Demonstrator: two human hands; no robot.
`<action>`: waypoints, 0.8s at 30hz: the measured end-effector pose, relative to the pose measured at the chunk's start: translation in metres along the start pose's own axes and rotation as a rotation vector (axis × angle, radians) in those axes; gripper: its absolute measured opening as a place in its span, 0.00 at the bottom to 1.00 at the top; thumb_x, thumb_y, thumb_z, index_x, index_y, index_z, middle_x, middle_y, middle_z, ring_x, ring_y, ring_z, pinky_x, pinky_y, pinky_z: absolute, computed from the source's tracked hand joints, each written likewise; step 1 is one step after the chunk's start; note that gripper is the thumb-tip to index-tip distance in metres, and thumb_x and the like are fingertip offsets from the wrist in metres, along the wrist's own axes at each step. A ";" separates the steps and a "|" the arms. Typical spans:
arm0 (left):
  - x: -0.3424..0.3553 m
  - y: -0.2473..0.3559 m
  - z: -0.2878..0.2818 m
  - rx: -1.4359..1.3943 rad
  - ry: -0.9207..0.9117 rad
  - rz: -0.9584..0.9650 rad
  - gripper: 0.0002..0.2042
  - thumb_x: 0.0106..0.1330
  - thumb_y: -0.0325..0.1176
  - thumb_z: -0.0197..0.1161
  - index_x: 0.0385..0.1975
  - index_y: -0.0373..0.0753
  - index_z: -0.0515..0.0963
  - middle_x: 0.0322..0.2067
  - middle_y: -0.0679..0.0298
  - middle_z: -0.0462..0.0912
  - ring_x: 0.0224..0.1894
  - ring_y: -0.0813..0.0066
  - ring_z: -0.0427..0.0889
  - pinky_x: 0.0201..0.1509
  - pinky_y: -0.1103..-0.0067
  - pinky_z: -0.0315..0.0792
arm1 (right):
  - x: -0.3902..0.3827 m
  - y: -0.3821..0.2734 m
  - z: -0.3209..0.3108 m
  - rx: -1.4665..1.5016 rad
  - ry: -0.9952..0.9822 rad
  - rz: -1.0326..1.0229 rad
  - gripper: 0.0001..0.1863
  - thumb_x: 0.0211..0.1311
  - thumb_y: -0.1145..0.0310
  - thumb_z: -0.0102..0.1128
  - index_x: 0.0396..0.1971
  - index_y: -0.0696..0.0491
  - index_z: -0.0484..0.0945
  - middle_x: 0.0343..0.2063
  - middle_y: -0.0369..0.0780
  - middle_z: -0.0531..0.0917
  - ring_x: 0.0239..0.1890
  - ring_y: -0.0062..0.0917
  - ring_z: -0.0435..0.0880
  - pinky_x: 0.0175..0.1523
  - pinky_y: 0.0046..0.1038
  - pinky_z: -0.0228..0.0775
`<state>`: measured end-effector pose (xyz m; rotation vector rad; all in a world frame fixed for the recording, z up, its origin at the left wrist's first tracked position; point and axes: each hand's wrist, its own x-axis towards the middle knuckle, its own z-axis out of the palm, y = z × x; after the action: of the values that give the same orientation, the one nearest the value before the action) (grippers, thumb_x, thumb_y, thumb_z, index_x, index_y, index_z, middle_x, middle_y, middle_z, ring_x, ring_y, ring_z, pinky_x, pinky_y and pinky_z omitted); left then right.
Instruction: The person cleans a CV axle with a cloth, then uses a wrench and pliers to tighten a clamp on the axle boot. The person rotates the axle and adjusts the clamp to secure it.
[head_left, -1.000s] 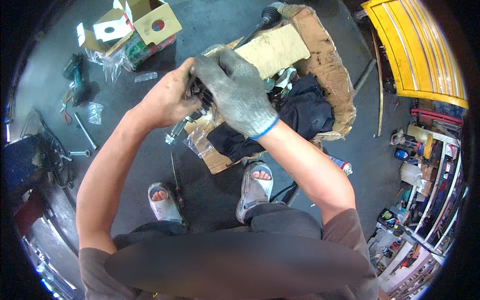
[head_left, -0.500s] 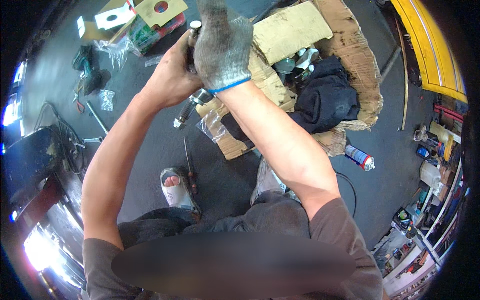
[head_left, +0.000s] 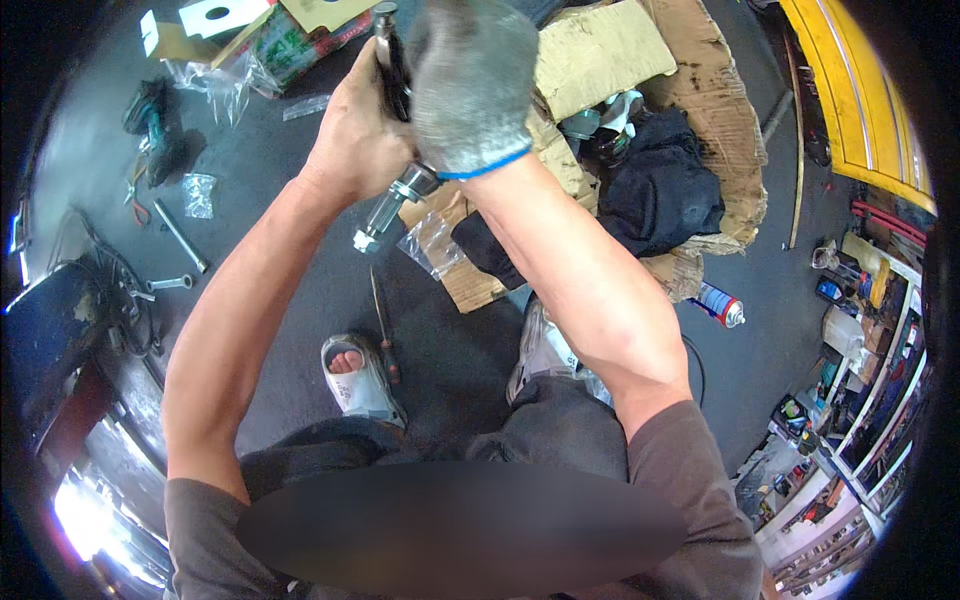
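My bare left hand (head_left: 358,135) is closed around a dark metal part (head_left: 392,75) with a round, bolt-like end at its top. Below the hands juts a shiny metal shaft (head_left: 388,210) with a hex end; whether it is one piece with the dark part is hidden. My right hand (head_left: 470,85), in a grey knit glove with a blue cuff edge, is curled against the metal part. The glove is slightly blurred, and what its fingers grip is hidden.
A screwdriver (head_left: 382,325) lies between my feet. To the left are a wrench (head_left: 170,284), a metal bar (head_left: 180,236), and a dark green power tool (head_left: 150,135). Flattened cardboard (head_left: 715,130) with a black cloth (head_left: 662,185) and a spray can (head_left: 720,304) are on the right.
My gloved right hand has shifted right and turned, its fingers now curled in a fist shape. The left hand and metal part have moved slightly right in view.
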<state>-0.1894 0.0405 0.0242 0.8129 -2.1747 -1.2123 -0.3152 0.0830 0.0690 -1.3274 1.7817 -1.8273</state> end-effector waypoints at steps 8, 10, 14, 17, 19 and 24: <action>0.004 0.002 0.004 -0.457 -0.082 -0.150 0.21 0.61 0.22 0.71 0.47 0.36 0.65 0.42 0.61 0.79 0.48 0.70 0.84 0.59 0.73 0.78 | -0.053 0.055 -0.079 -0.360 -0.137 0.218 0.15 0.68 0.64 0.59 0.47 0.58 0.81 0.40 0.50 0.86 0.44 0.46 0.86 0.49 0.42 0.78; 0.003 -0.002 0.000 -0.325 -0.076 -0.187 0.21 0.63 0.18 0.69 0.47 0.36 0.62 0.43 0.60 0.80 0.53 0.69 0.84 0.61 0.72 0.79 | -0.089 0.063 -0.096 -0.231 -0.267 0.890 0.20 0.71 0.56 0.59 0.45 0.59 0.84 0.39 0.52 0.88 0.43 0.42 0.88 0.49 0.41 0.78; 0.008 -0.012 -0.004 -0.415 -0.104 -0.152 0.18 0.69 0.21 0.69 0.52 0.32 0.67 0.48 0.54 0.84 0.53 0.64 0.87 0.61 0.68 0.80 | -0.150 0.061 -0.095 -0.173 -0.519 1.088 0.28 0.69 0.49 0.64 0.46 0.63 0.86 0.38 0.51 0.90 0.40 0.35 0.88 0.52 0.34 0.77; 0.009 -0.016 -0.007 -0.409 -0.157 -0.160 0.20 0.69 0.19 0.67 0.54 0.35 0.65 0.50 0.52 0.83 0.54 0.60 0.87 0.63 0.65 0.80 | -0.159 0.066 -0.076 0.177 -0.413 1.306 0.23 0.77 0.50 0.61 0.42 0.58 0.85 0.29 0.36 0.86 0.29 0.19 0.81 0.37 0.27 0.74; 0.010 -0.018 -0.009 -0.449 -0.118 -0.197 0.18 0.68 0.18 0.67 0.52 0.31 0.67 0.47 0.54 0.85 0.52 0.65 0.88 0.62 0.70 0.81 | -0.158 0.071 -0.060 0.458 -0.255 1.376 0.21 0.79 0.51 0.60 0.39 0.55 0.85 0.28 0.35 0.86 0.27 0.19 0.81 0.33 0.25 0.74; 0.011 -0.030 -0.013 -0.583 -0.089 -0.227 0.20 0.68 0.16 0.64 0.54 0.34 0.63 0.50 0.51 0.83 0.54 0.59 0.87 0.64 0.64 0.80 | -0.174 0.078 -0.029 0.897 0.065 1.432 0.16 0.78 0.52 0.61 0.43 0.51 0.83 0.31 0.33 0.86 0.30 0.19 0.84 0.36 0.24 0.77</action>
<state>-0.1807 0.0131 0.0053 0.7659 -1.6696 -1.9009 -0.2722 0.2116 -0.0678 0.3548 1.0240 -1.3424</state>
